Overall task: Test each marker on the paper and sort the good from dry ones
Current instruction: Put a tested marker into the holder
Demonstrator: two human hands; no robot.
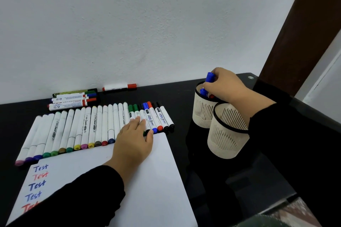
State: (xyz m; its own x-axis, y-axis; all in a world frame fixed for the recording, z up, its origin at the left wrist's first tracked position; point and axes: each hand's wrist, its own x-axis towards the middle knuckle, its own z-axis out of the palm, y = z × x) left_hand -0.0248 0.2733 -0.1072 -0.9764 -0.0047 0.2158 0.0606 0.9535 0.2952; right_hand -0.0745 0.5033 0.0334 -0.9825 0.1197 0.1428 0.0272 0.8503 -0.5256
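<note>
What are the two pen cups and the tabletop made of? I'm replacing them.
Pen cups: likely matte beige plastic, moulded slits, black rims. Tabletop: glossy black, faintly reflective; glass or lacquered board, can't tell.

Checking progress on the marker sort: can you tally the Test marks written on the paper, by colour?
Blue Test marks: 3
Red Test marks: 2 (the lowest is partly hidden by the left sleeve)
Total: 5 visible on the paper
</note>
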